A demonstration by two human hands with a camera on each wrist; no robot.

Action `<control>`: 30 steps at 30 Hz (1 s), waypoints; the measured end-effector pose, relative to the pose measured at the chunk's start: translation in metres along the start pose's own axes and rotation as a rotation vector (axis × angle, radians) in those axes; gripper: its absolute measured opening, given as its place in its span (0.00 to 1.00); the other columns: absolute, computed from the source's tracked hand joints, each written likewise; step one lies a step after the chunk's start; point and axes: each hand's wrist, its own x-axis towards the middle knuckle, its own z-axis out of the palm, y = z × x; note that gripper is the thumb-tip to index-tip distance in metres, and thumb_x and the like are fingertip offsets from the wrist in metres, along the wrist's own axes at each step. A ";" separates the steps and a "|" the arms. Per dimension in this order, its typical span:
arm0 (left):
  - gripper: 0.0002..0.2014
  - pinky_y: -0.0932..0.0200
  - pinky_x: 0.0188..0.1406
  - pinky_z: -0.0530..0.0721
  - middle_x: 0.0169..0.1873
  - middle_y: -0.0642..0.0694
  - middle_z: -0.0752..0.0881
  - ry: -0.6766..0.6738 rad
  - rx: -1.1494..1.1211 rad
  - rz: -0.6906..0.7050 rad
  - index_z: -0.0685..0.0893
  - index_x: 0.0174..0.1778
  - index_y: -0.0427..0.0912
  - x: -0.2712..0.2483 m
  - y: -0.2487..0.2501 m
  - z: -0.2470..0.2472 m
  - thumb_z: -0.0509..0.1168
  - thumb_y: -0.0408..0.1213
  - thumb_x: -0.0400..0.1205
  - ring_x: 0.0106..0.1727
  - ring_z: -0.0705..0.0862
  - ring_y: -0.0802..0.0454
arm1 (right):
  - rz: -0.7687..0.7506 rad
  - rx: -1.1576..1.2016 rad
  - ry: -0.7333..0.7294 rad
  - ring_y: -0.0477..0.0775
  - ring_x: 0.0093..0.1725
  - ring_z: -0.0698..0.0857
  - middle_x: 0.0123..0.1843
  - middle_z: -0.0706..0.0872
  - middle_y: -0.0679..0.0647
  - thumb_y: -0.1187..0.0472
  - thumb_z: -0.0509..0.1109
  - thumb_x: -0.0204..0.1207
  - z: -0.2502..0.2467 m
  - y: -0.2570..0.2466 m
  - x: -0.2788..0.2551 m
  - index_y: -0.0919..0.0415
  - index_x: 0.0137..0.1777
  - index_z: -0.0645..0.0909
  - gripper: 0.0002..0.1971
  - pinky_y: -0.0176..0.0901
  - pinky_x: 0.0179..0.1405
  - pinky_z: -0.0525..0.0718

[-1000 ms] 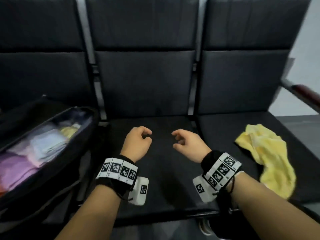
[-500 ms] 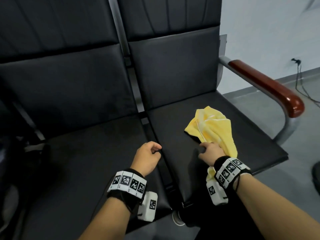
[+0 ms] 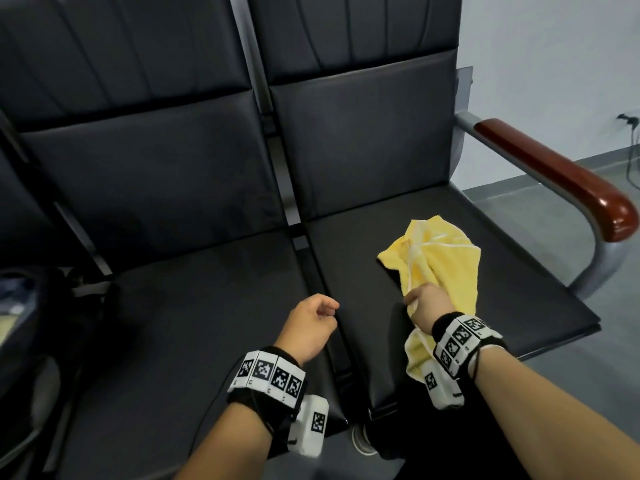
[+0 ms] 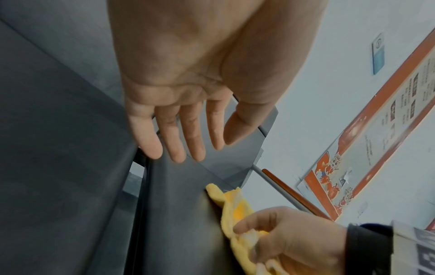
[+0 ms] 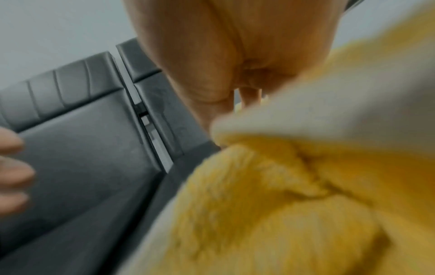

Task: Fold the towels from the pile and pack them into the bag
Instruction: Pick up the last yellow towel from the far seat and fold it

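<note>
At the far left edge of the head view sits the dark bag [image 3: 41, 306], open at the top, on the left seat; its contents are too blurred to tell. Right of it is the bare middle seat [image 3: 194, 306]. The left hand [image 3: 306, 327] hovers over this seat's near right corner, just beside the gap between seats. Its fingers [image 4: 179, 137] are loosely extended and slightly apart, holding nothing, as the left wrist view shows. Right of the gap, on the right seat [image 3: 502, 271], lies the crumpled yellow towel [image 3: 443, 261], its far part resting on the cushion and its near part hanging below the right wrist. The right hand [image 3: 427, 306] grips the towel near its middle, with fingers curled round a bunch of cloth; the thumb presses the fabric against them. Farther right, a wooden armrest [image 3: 554, 178] on a grey metal frame borders the seat, with the pale wall [image 3: 554, 64] behind.
</note>
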 end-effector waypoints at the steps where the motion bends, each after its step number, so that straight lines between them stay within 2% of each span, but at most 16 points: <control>1: 0.14 0.62 0.58 0.83 0.51 0.54 0.88 -0.003 -0.010 -0.002 0.87 0.53 0.51 -0.003 0.002 -0.001 0.66 0.29 0.78 0.56 0.86 0.57 | -0.020 0.078 0.013 0.59 0.70 0.80 0.70 0.81 0.56 0.75 0.68 0.73 -0.001 -0.006 -0.003 0.53 0.58 0.88 0.20 0.41 0.64 0.79; 3: 0.13 0.59 0.59 0.84 0.53 0.51 0.88 -0.011 -0.041 0.016 0.87 0.55 0.49 -0.009 0.008 -0.006 0.67 0.29 0.79 0.55 0.87 0.55 | -0.097 0.267 0.064 0.54 0.65 0.84 0.64 0.86 0.53 0.76 0.69 0.72 -0.007 -0.024 -0.013 0.54 0.55 0.90 0.19 0.36 0.56 0.78; 6: 0.14 0.61 0.56 0.84 0.55 0.47 0.88 -0.055 -0.136 0.085 0.87 0.61 0.46 -0.024 0.022 -0.016 0.70 0.29 0.81 0.51 0.86 0.56 | -0.226 0.712 0.159 0.42 0.46 0.86 0.52 0.90 0.47 0.75 0.73 0.68 -0.023 -0.059 -0.036 0.52 0.47 0.91 0.17 0.39 0.52 0.80; 7: 0.16 0.63 0.54 0.84 0.57 0.47 0.88 -0.089 -0.180 0.108 0.86 0.64 0.46 -0.030 0.028 -0.021 0.70 0.29 0.81 0.50 0.86 0.58 | -0.252 0.873 0.160 0.40 0.43 0.86 0.49 0.91 0.47 0.75 0.74 0.68 -0.028 -0.071 -0.047 0.52 0.46 0.91 0.16 0.40 0.50 0.81; 10: 0.23 0.64 0.56 0.85 0.61 0.48 0.87 -0.157 -0.305 0.162 0.80 0.72 0.46 -0.052 0.036 -0.037 0.72 0.30 0.81 0.55 0.88 0.57 | -0.311 1.193 0.067 0.50 0.47 0.90 0.44 0.91 0.49 0.75 0.74 0.71 -0.031 -0.103 -0.080 0.55 0.48 0.92 0.15 0.46 0.49 0.88; 13: 0.28 0.64 0.56 0.86 0.61 0.48 0.87 -0.090 -0.356 0.194 0.78 0.72 0.47 -0.072 0.027 -0.058 0.76 0.28 0.77 0.58 0.88 0.58 | -0.356 1.329 -0.012 0.60 0.52 0.90 0.45 0.92 0.52 0.77 0.72 0.74 -0.020 -0.130 -0.109 0.59 0.50 0.91 0.15 0.56 0.54 0.90; 16: 0.35 0.57 0.57 0.89 0.60 0.52 0.87 -0.026 -0.269 0.178 0.76 0.71 0.55 -0.090 0.004 -0.081 0.80 0.30 0.71 0.56 0.89 0.58 | -0.370 1.373 -0.084 0.65 0.56 0.89 0.53 0.90 0.64 0.78 0.70 0.76 -0.001 -0.158 -0.132 0.63 0.54 0.89 0.14 0.60 0.57 0.88; 19: 0.40 0.53 0.59 0.89 0.58 0.55 0.88 0.010 -0.200 0.186 0.74 0.72 0.57 -0.109 -0.022 -0.107 0.84 0.42 0.64 0.56 0.88 0.60 | -0.382 1.388 -0.155 0.68 0.59 0.88 0.57 0.88 0.68 0.79 0.69 0.76 0.021 -0.190 -0.151 0.63 0.56 0.88 0.15 0.61 0.58 0.88; 22: 0.41 0.64 0.54 0.86 0.55 0.61 0.87 0.043 -0.108 0.222 0.75 0.68 0.61 -0.129 -0.047 -0.137 0.86 0.51 0.59 0.55 0.87 0.64 | -0.434 1.354 -0.127 0.67 0.61 0.87 0.59 0.88 0.63 0.78 0.69 0.75 0.036 -0.219 -0.164 0.58 0.54 0.89 0.16 0.64 0.61 0.87; 24: 0.29 0.67 0.48 0.84 0.50 0.58 0.86 0.114 0.087 0.230 0.80 0.58 0.58 -0.142 -0.060 -0.160 0.84 0.47 0.63 0.51 0.86 0.63 | -0.470 1.317 -0.084 0.62 0.62 0.87 0.60 0.88 0.56 0.78 0.70 0.75 0.042 -0.237 -0.168 0.55 0.53 0.90 0.18 0.62 0.61 0.87; 26: 0.12 0.60 0.42 0.80 0.42 0.52 0.84 0.233 0.277 0.238 0.84 0.42 0.50 -0.155 -0.070 -0.184 0.80 0.40 0.71 0.43 0.84 0.58 | -0.503 1.250 -0.048 0.55 0.59 0.88 0.60 0.89 0.48 0.77 0.71 0.73 0.046 -0.251 -0.170 0.52 0.49 0.91 0.19 0.53 0.56 0.86; 27: 0.08 0.57 0.41 0.78 0.39 0.49 0.84 0.291 0.298 0.229 0.84 0.38 0.47 -0.160 -0.074 -0.196 0.78 0.37 0.74 0.41 0.83 0.55 | -0.533 1.176 -0.029 0.52 0.53 0.88 0.57 0.90 0.46 0.76 0.71 0.73 0.047 -0.256 -0.171 0.51 0.48 0.91 0.18 0.49 0.51 0.85; 29: 0.05 0.58 0.40 0.80 0.36 0.48 0.86 0.384 0.242 0.242 0.86 0.38 0.44 -0.170 -0.078 -0.219 0.75 0.33 0.77 0.40 0.84 0.55 | -0.636 0.923 0.019 0.46 0.43 0.87 0.49 0.91 0.48 0.72 0.73 0.73 0.050 -0.264 -0.175 0.49 0.47 0.91 0.15 0.44 0.45 0.83; 30: 0.04 0.61 0.40 0.80 0.35 0.50 0.87 0.414 0.205 0.271 0.87 0.39 0.45 -0.175 -0.077 -0.228 0.74 0.33 0.78 0.39 0.84 0.57 | -0.709 0.780 0.035 0.44 0.42 0.86 0.48 0.90 0.47 0.68 0.74 0.73 0.051 -0.268 -0.178 0.47 0.48 0.91 0.13 0.42 0.45 0.82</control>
